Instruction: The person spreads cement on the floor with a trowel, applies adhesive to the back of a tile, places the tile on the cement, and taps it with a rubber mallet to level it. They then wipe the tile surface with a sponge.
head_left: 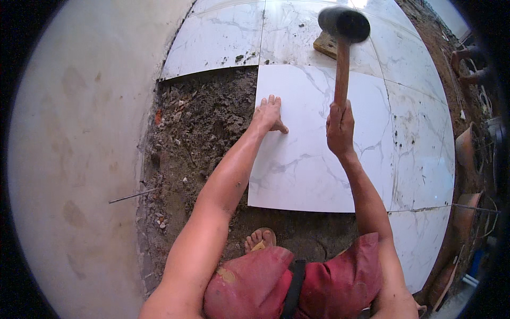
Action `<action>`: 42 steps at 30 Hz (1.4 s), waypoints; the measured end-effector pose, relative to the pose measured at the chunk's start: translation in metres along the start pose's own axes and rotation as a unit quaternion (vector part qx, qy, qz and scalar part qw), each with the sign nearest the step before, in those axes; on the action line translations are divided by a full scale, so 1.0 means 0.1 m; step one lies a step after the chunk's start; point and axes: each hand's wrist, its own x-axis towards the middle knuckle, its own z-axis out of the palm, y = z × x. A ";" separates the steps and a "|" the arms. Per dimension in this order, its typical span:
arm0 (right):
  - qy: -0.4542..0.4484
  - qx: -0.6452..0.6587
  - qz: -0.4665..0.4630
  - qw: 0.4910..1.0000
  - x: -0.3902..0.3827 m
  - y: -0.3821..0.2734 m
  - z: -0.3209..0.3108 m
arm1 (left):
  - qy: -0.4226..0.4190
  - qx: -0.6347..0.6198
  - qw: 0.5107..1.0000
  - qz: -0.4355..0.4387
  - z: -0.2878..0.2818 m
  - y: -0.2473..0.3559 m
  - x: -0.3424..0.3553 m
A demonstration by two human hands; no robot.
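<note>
A large white marble-look floor tile [319, 175] lies in front of me, its far edge against the laid tiles. My left hand [270, 114] rests on its left part with fingers spread. A rubber mallet [344, 25] with a black head and wooden handle is raised above the tile. My right hand [340, 127] is wrapped round the lower end of that handle. The head is slightly blurred and hangs in view over the far tiles, apart from the surface.
Rough dark mortar [207, 117] lies left of the tile, beside a pale wall [79, 149]. A thin metal rod [133, 195] sticks out there. Behind the mallet sits a yellowish block [325, 44] on laid tiles [419, 138]. Terracotta-coloured containers [465, 149] stand along the right.
</note>
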 end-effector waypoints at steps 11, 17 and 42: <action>0.029 -0.131 -0.029 0.991 -0.25 0.13 -0.14 | 0.025 0.008 0.998 0.064 0.09 -0.13 0.09; -0.036 -0.112 0.145 0.982 -0.39 -0.19 -0.38 | 0.004 -0.020 0.999 0.032 0.10 -0.18 0.22; -0.167 -0.202 0.296 0.919 -1.48 -0.25 -0.74 | 0.009 -0.024 0.995 0.097 0.35 -0.27 -0.72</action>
